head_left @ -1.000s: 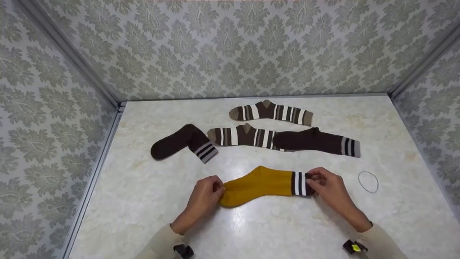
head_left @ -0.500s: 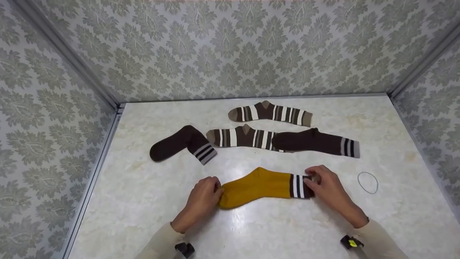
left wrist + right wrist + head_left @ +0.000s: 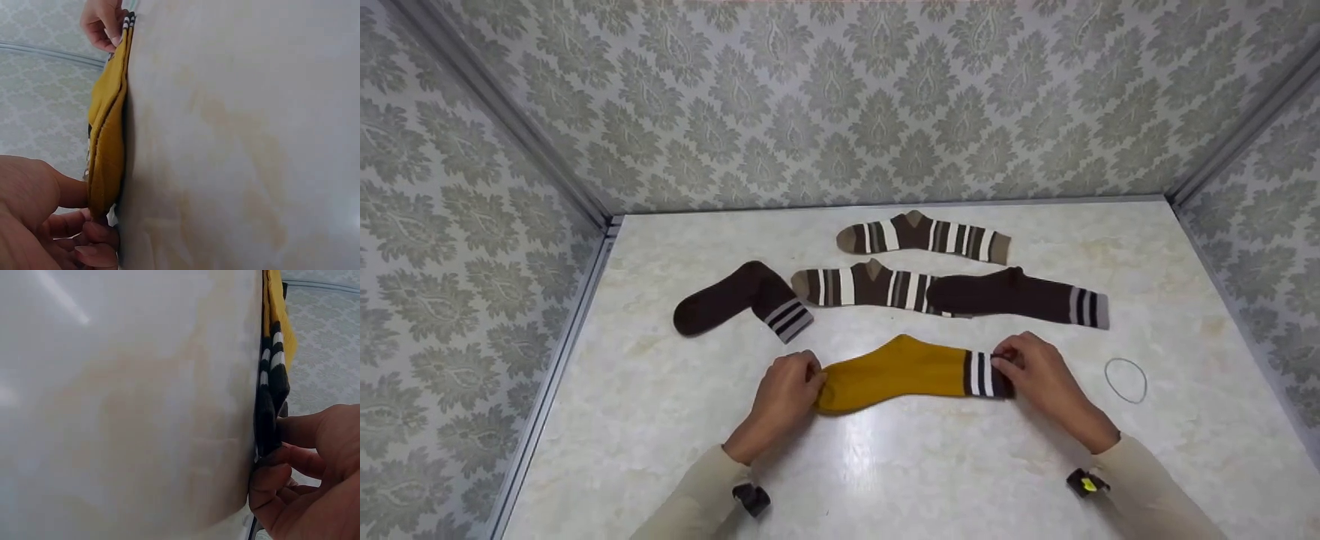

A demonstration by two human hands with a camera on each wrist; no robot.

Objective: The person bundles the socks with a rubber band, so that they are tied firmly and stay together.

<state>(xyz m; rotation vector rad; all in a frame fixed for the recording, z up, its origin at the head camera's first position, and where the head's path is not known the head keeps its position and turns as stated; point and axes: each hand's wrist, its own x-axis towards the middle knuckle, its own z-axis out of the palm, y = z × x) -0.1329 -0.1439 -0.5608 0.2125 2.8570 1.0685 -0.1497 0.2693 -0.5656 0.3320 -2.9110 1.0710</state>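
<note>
Two mustard socks (image 3: 900, 371), seemingly laid one on the other, stretch between my hands with toes to the left. Their dark cuffs with white stripes (image 3: 278, 354) show as two layers in the right wrist view. My left hand (image 3: 786, 390) pinches the toe end, thumb on top and fingers curled beneath in the left wrist view. At the cuff end my right hand (image 3: 1046, 379) pinches the dark edge between thumb and fingers. The socks lie flat at or just over the tabletop; whether they touch it is unclear.
Behind lie a striped brown sock (image 3: 919, 232), a second striped sock (image 3: 870, 285) partly under a dark brown sock (image 3: 997, 292), and another dark brown sock (image 3: 720, 300), bent, at left. A thin loop (image 3: 1126, 380) rests at right on the pale table (image 3: 660, 450). Patterned walls (image 3: 840, 105) enclose it.
Both hands have moved a little away from the person, carrying the mustard socks along. The right hand has shifted its fingers on the cuff edge. The other socks stay put.
</note>
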